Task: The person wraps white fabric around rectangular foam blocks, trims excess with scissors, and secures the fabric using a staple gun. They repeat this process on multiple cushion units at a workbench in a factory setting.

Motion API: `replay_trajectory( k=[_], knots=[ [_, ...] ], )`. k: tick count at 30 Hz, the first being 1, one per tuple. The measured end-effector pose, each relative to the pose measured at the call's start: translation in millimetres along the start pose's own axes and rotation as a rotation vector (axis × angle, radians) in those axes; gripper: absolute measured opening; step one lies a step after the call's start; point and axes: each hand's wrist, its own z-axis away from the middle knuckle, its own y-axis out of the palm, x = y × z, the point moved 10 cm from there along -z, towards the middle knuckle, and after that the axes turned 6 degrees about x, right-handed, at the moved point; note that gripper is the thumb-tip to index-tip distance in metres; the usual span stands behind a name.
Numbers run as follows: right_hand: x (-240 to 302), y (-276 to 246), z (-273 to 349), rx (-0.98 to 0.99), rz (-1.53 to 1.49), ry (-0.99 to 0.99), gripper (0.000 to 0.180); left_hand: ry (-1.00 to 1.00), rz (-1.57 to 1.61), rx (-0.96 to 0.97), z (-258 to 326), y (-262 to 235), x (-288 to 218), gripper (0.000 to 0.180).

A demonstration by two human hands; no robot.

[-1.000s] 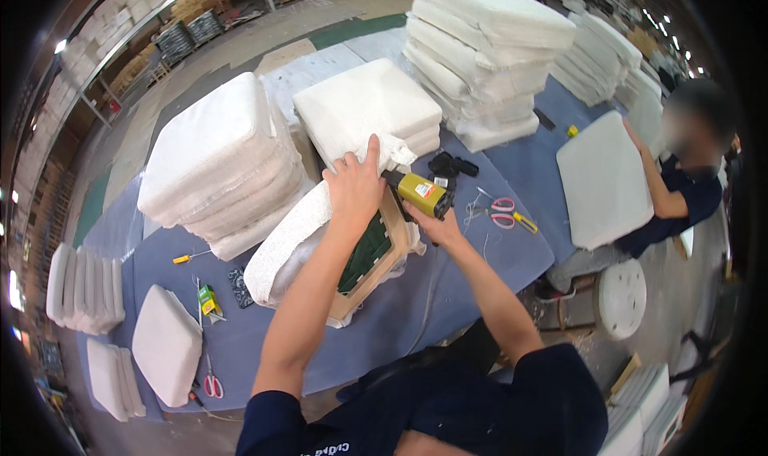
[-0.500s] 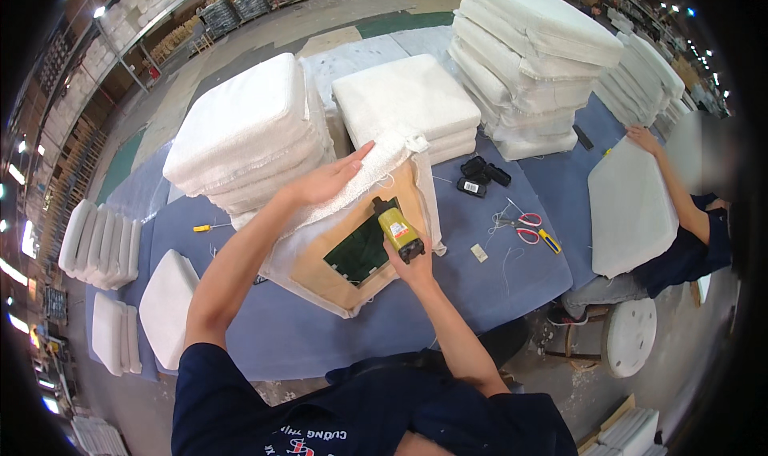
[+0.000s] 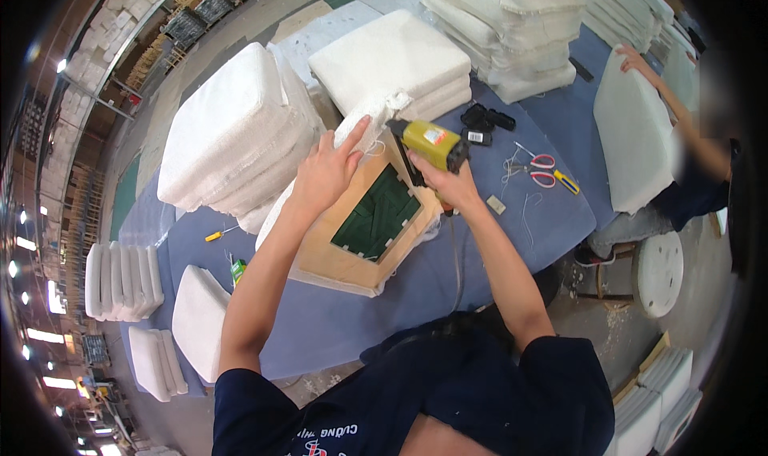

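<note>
An upturned seat cushion lies on the blue-covered table, its plywood base (image 3: 323, 244) facing up around a dark green center (image 3: 374, 218). White fabric (image 3: 370, 122) is folded along the far edge of the base. On that fold my left hand (image 3: 328, 170) rests with fingers spread, the index finger stretched along it. My right hand (image 3: 454, 186) is wrapped round a yellow-green staple gun (image 3: 436, 142). The gun's black nose is by the folded fabric, just right of my left fingertips; whether it touches is unclear. A hose (image 3: 457, 264) hangs below my right hand.
White cushion stacks (image 3: 232, 128) stand left, ahead and far right. Red-handled scissors (image 3: 542, 170), a yellow cutter (image 3: 566, 183) and black cases (image 3: 480, 120) lie right. A yellow-handled screwdriver (image 3: 214, 236) lies left. Across the table, another person's hand (image 3: 632, 60) holds a cushion.
My right hand has raised the staple gun from over the base and turned it, bringing its nose to the fabric fold. My left fingers have spread. The whole view has shifted.
</note>
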Motion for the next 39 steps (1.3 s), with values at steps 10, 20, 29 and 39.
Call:
replay_trajectory(
  k=[10, 20, 29, 39],
  knots=[
    [6.4, 23.8, 8.7, 0.036, 0.163, -0.125, 0.042, 0.023, -0.027, -0.015, 3.7, -5.1, -6.6, 0.072],
    [22.2, 38.7, 33.8, 0.102, 0.201, -0.167, 0.041, 0.014, -0.036, -0.06, 12.7, -5.1, -16.6, 0.085],
    [-57.2, 48.8, 85.5, 0.04, 0.351, -0.108, 0.059, 0.005, 0.925, 0.458, 21.0, 1.1, 47.4, 0.065],
    [-54.6, 75.3, 60.5, 0.073, 0.236, -0.046, 0.05, -0.063, 0.074, 0.084, 62.9, -5.2, 28.7, 0.062]
  ],
)
